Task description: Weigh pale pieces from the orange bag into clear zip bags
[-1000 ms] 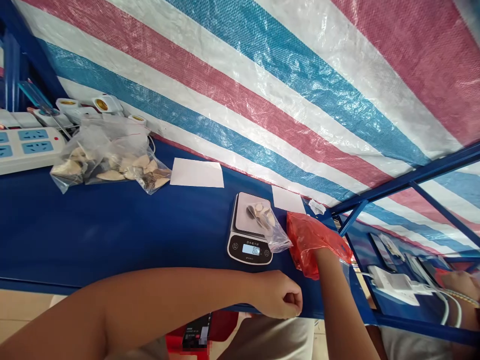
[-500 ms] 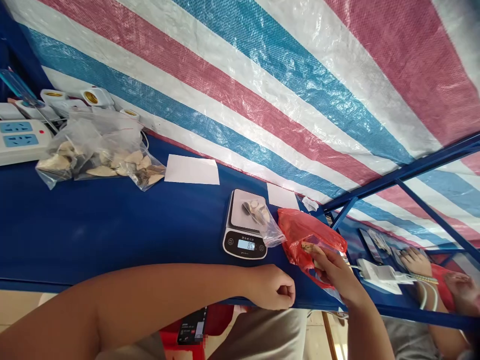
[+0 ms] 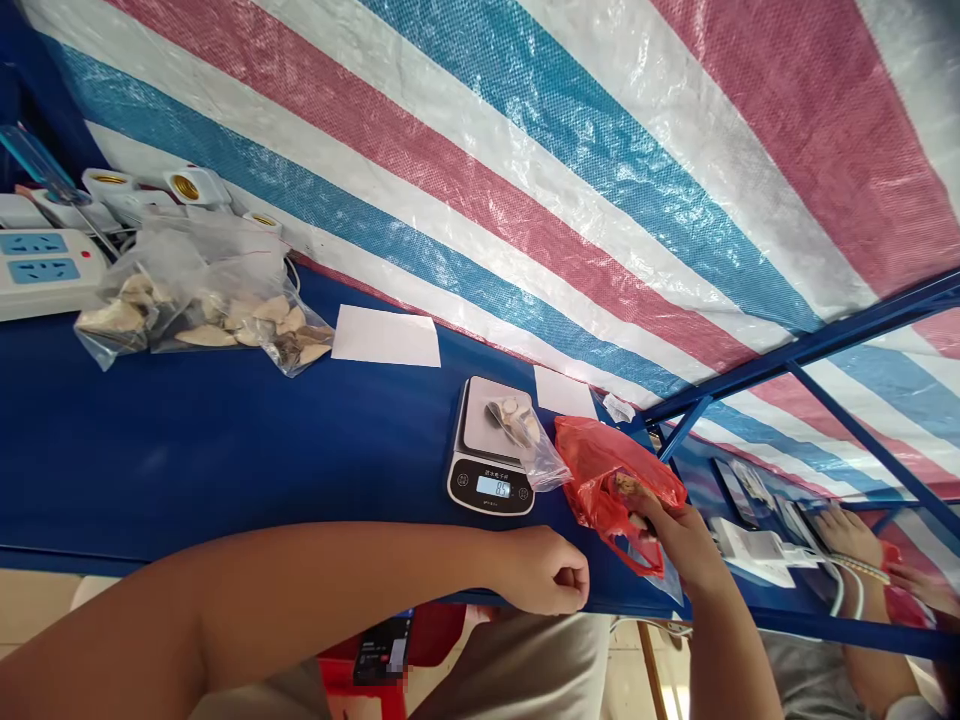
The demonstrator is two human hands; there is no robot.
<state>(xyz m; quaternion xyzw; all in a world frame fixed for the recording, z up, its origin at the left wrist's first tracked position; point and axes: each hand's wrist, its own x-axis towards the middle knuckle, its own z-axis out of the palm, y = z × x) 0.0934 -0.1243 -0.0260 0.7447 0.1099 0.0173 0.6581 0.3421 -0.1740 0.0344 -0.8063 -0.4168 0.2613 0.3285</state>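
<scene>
My left hand [image 3: 551,578] rests as a loose fist on the front edge of the blue table [image 3: 187,450], nothing visible in it. My right hand [image 3: 667,530] sits at the mouth of a red plastic bag [image 3: 600,465], fingers pinched on a small tan piece. Left of the bag stands a small digital scale [image 3: 491,448]. A small clear bag of pale pieces [image 3: 525,435] lies on its platform, and its display is lit.
Clear bags of pale pieces [image 3: 202,305] lie at the far left beside a power strip [image 3: 45,272] and lamp sockets [image 3: 184,185]. Two white paper slips [image 3: 386,337] lie near a striped tarp [image 3: 525,150]. Another person's hands [image 3: 847,525] work at the right.
My right hand came out of the red bag with a small piece, then stayed at the bag's mouth. My left fist has not moved. The view shifted slightly.
</scene>
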